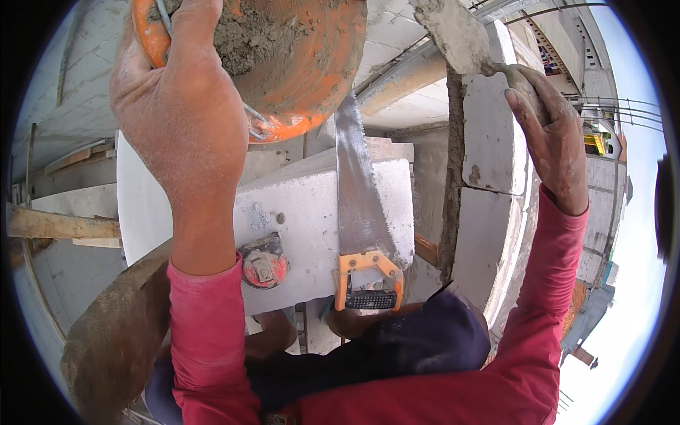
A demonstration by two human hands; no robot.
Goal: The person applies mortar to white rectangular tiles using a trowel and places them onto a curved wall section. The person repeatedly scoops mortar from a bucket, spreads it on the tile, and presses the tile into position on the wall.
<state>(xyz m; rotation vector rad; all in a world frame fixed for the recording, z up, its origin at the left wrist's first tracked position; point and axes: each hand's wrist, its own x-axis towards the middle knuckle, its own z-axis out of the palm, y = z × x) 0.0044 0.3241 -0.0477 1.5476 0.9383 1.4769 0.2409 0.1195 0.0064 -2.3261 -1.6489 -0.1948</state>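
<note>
My left hand [184, 117] is closed at the edge of an orange bucket [319, 71], beside its wire handle; the fingertips are partly hidden. Grey wet mortar [255, 42] lies inside the bucket and smears its wall. On the right, my right hand [549, 131] grips the handle of a trowel [457, 35], whose blade is coated with mortar. The trowel is above the top of a white block wall [492, 134], along which a strip of grey mortar runs. Below the bucket, a handsaw [361, 191] with an orange and black handle lies on a white block [304, 216].
A red tape measure [264, 262] rests on the white block, left of the saw. A wooden beam [64, 223] juts in from the left. My legs [368, 340] are close below the block. Beyond the wall at right are thin rods [609, 110] and neighbouring buildings.
</note>
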